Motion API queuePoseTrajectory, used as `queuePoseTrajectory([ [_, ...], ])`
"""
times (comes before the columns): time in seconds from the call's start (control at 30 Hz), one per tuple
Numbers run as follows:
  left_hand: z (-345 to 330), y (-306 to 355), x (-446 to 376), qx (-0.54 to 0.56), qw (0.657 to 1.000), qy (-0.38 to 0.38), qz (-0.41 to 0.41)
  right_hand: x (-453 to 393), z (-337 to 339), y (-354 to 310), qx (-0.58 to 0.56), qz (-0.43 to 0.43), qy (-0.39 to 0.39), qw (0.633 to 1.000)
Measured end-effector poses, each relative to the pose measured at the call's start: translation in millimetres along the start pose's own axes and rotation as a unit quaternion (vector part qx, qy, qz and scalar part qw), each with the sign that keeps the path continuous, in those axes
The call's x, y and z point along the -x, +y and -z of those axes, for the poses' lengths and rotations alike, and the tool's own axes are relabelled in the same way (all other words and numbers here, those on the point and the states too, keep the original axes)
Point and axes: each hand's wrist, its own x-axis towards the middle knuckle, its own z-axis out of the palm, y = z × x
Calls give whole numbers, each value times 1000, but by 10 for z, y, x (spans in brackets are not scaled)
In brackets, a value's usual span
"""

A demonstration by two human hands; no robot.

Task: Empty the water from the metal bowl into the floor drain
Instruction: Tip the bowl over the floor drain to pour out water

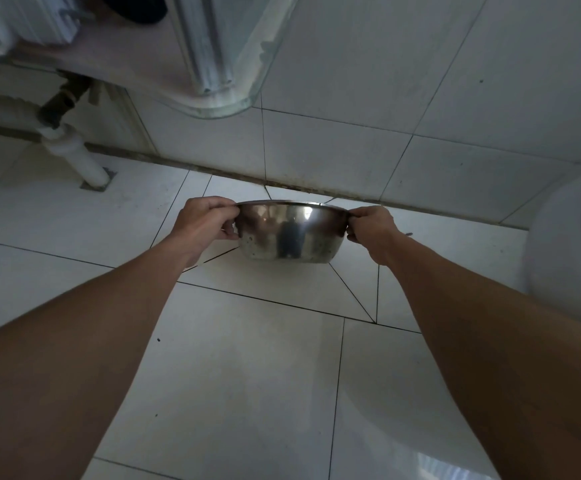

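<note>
A shiny metal bowl [291, 233] hangs above the tiled floor, tipped away from me so only its outer wall shows. My left hand [206, 220] grips its left rim and my right hand [372, 226] grips its right rim. The bowl's inside and any water are hidden. Grout lines in the floor tiles converge beneath the bowl, and the floor drain itself is hidden behind it.
A white drain pipe [74, 157] runs from under a glass sink counter [247, 81] into the floor at the left. A tiled wall [420, 116] rises just beyond the bowl. A white rounded fixture [573, 244] stands at the right edge.
</note>
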Motion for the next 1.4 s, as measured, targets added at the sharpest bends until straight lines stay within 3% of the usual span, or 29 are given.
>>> queuePoseTrajectory([
  [0.6, -150, 158, -106, 3, 997, 56, -53, 59, 26, -210, 0, 97, 85, 992],
  [0.97, -160, 189, -132, 6, 997, 73, -9, 58, -1, -230, 0, 96, 105, 990],
  [1.4, -195, 192, -128, 85, 994, 62, 28, 101, 22, -286, -8, 56, 140, 989],
])
